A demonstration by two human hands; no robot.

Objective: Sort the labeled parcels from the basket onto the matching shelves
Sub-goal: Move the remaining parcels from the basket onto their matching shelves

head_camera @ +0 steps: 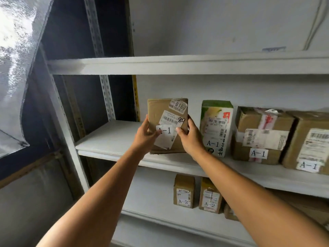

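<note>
I have both hands up at the middle shelf (110, 139) of a white metal rack. My left hand (145, 135) is closed on the left edge of a brown cardboard parcel (160, 111), thumb across the front, just touching its white "A-1" label (165, 131). My right hand (191, 138) clasps the right edge, thumb pressed on the front beside that label. The parcel stands upright at the near edge of the shelf, its lower edge right at the shelf board; I cannot tell whether it already rests there. It carries a barcode sticker with "80" handwritten in black and another sticker near the top right corner reading "0180".

To its right on the same shelf, 3 more parcels stand in a row, each marked "A-1": a green and white carton (216, 127) just beside my right hand, then a taped brown box (261, 136), then another brown box (308, 141) cut off by the right edge of the view. The left end of this shelf is bare.

On the shelf below, 2 small brown boxes (184, 190) marked "A-2" stand side by side between my forearms, with another box partly hidden behind my right arm. The top shelf (160, 64) shows only its front edge.
</note>
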